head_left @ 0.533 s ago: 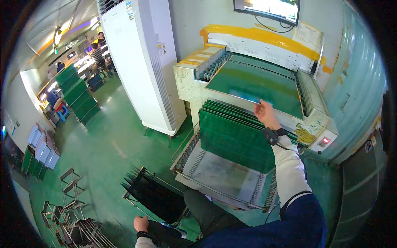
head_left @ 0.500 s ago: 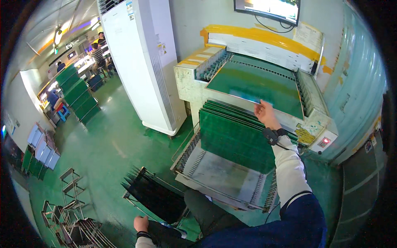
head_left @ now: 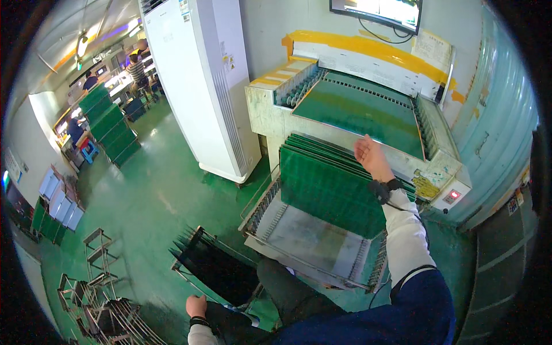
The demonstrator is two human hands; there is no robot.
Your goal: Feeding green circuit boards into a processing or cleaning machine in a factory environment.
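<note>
A green flat panel (head_left: 362, 115) lies on the rollers of a white conveyor machine (head_left: 267, 118). Just off the panel's front edge is my right hand (head_left: 371, 156), palm partly up, fingers loosely bent and apart, with nothing visible in it. Below that hand several green panels (head_left: 328, 187) stand upright, side by side, in a slotted rack (head_left: 310, 265). My left hand (head_left: 196, 306) is closed by my left knee, its fingers curled with nothing seen in them. Close to it, dark panels (head_left: 221, 270) stand in a lower metal rack.
A tall white air conditioner (head_left: 198, 86) stands left of the machine. Metal frames (head_left: 109, 310) are on the floor at lower left. Stacked green panels (head_left: 109, 126) and seated people are farther back. A screen (head_left: 382, 12) hangs above; a translucent curtain (head_left: 489, 126) hangs at right.
My right hand has come away from the front edge of the panel on the rollers, and its fingers have loosened. The left hand stays by the knee. The whole view has shifted slightly.
</note>
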